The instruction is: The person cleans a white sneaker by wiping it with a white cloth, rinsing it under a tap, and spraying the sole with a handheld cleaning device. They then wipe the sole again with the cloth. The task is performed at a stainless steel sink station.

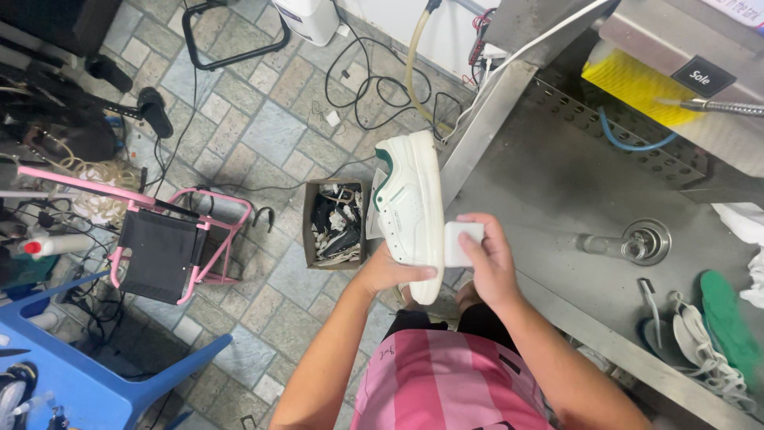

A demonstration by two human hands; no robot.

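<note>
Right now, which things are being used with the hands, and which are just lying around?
In use:
- white sneaker, held by the left hand
- white sponge block, pressed to the sneaker's side by the right hand

Lying about:
- cardboard box of bits on the floor
- pink folding stool
- green insole in the steel sink
- white laces
- blue plastic chair

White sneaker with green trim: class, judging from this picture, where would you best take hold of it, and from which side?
Probably around the toe end of the white sneaker, from below, as the left hand does. It stands heel-up, which leaves the sole edge free for the white sponge block in the right hand.
</note>
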